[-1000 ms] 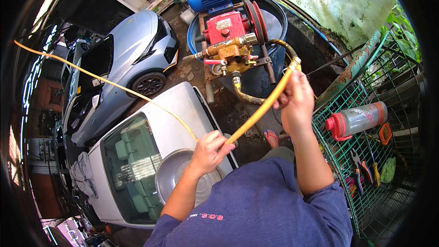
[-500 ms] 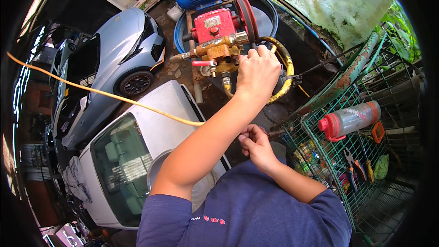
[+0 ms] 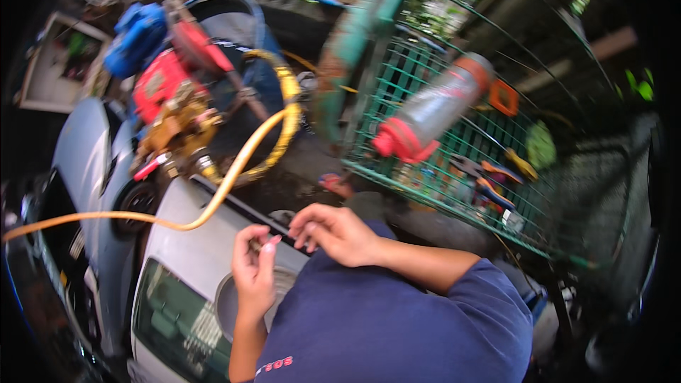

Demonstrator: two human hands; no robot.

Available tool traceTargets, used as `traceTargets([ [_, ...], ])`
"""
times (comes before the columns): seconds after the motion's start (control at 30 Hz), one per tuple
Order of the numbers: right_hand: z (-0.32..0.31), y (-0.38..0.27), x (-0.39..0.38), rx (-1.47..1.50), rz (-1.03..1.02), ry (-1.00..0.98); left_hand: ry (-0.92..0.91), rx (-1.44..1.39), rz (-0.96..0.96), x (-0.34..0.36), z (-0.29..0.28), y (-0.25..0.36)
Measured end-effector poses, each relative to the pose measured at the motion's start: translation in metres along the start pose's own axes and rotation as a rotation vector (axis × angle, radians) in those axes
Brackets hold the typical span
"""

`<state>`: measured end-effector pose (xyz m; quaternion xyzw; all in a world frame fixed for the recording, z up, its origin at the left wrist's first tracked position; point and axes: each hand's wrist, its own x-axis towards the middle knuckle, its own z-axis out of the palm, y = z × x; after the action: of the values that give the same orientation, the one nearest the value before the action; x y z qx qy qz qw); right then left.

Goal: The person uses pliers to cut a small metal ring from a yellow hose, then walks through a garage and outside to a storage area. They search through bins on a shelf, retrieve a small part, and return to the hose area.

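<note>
In front of my chest, both hands are close together. My left hand (image 3: 255,269) is pinched at the fingertips around something small, too blurred to name. My right hand (image 3: 342,237) is beside it, with loosely bent fingers apart and nothing visible in them. Ahead and to the left is a pump with a red body (image 3: 164,89), rusty brass-coloured fittings (image 3: 183,124) and a red-handled valve (image 3: 150,167). A blue motor (image 3: 135,39) is beside it. A yellow hose (image 3: 191,223) runs from the left edge up to a darker yellow hose loop (image 3: 289,110).
A green wire basket (image 3: 369,159) on the right carries a clear bottle with a red cap (image 3: 441,110), pliers (image 3: 489,177) and a yellow-handled screwdriver (image 3: 521,163). A blue drum (image 3: 261,28) stands behind the pump. A white car (image 3: 188,223) and a grey car (image 3: 85,142) are on the left.
My left hand has come back from the pump fittings to my right hand. The view has swung right, so the pump now appears farther left and the basket nearer the middle.
</note>
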<state>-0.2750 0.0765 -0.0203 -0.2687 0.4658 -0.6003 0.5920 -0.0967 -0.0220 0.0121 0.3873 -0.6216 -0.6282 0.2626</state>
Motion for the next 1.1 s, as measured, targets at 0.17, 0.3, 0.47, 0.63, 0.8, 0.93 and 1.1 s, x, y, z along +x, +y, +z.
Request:
traceTargets([
  [0.17, -0.03, -0.058, -0.059, 0.023, -0.062, 0.236, -0.105, -0.199, -0.409, -0.032, 0.004, -0.058],
  [0.3, -0.099, -0.12, -0.122, -0.606, -0.378, 0.563, -0.141, -0.184, -0.498, -0.033, 0.006, -0.074],
  [0.47, -0.164, -0.143, -0.156, -1.683, 0.043, 0.815, -0.217, -0.092, -0.326, -0.003, 0.005, -0.064],
  [0.63, -0.171, -0.138, -0.152, -1.788, 0.102, 0.714, -0.318, -0.367, -0.396, 0.014, 0.001, -0.039],
  [0.8, -0.163, -0.119, -0.135, -1.873, 0.153, 0.711, -0.356, -0.411, -0.339, 0.003, -0.006, -0.044],
  [0.93, -0.166, -0.114, -0.131, -1.937, 0.175, 0.641, -0.279, -0.483, -0.321, -0.011, -0.009, -0.054],
  [1.1, -0.184, -0.113, -0.137, -1.984, 0.183, 0.607, -0.228, -0.574, -0.236, -0.022, -0.014, -0.054],
])
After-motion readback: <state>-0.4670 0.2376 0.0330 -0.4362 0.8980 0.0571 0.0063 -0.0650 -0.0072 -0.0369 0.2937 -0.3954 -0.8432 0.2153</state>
